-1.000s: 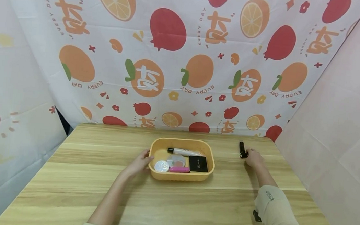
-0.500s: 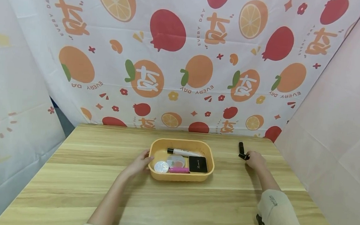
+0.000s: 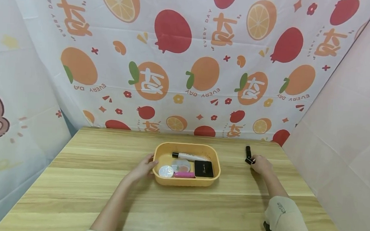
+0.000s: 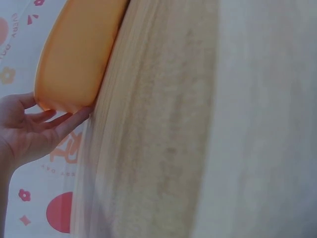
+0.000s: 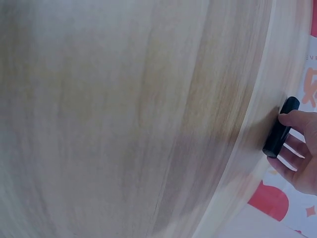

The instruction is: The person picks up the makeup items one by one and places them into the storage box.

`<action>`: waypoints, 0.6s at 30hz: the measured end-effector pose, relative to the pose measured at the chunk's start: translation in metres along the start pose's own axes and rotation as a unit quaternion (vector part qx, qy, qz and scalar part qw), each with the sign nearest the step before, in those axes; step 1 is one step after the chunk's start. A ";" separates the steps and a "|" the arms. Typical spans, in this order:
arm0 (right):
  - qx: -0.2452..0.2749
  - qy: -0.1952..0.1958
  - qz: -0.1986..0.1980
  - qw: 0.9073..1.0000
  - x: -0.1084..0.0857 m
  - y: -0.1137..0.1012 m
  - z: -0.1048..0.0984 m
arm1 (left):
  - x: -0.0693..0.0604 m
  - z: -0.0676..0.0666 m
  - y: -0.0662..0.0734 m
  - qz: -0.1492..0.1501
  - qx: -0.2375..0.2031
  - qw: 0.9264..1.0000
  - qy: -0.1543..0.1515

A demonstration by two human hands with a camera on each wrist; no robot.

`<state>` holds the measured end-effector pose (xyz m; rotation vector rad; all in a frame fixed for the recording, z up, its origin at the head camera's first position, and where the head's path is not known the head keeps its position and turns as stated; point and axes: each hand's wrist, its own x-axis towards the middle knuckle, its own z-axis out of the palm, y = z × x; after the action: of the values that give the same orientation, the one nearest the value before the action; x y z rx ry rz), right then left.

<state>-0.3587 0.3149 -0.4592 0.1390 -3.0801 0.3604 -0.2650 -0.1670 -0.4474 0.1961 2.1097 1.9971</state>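
My left hand [image 3: 145, 167] grips the left end of a yellow plastic basket [image 3: 185, 182], thumb over the rim and fingers against the outer wall. In the left wrist view the same hand [image 4: 37, 129] holds the basket's end [image 4: 74, 64]. Inside lie a white tube with a black cap [image 3: 189, 156], a black square compact [image 3: 204, 168], a pink tube [image 3: 184, 174], a round silvery case [image 3: 166, 171] and a clear-lidded case [image 3: 181, 165]. At the right, my right hand [image 3: 261, 165] pinches a black lipstick tube [image 5: 280, 130] between thumb and fingers, low over the table.
Another black tube [image 3: 248, 152] lies just behind the held one, at the table's back right. Patterned cloth [image 3: 187, 76] hangs behind the wooden table [image 3: 179, 210] and along both sides. A black device [image 3: 267, 227] shows beside the right sleeve.
In my right hand the black lipstick tube has turned slightly, and the right forearm has shifted a little. My left hand and the basket have stayed in place.
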 end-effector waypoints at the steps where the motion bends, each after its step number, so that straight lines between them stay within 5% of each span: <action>1: 0.000 0.000 -0.002 1.000 0.000 0.000 0.000 | 0.000 0.000 0.000 0.001 0.000 1.000 0.000; 18: 0.008 -0.022 -0.002 1.000 -0.002 -0.012 -0.008 | 0.001 -0.003 0.001 0.000 -0.003 1.000 -0.006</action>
<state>-0.3550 0.3053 -0.4484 0.1560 -3.1201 0.3871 -0.2670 -0.1693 -0.4465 0.2064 2.0972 1.9974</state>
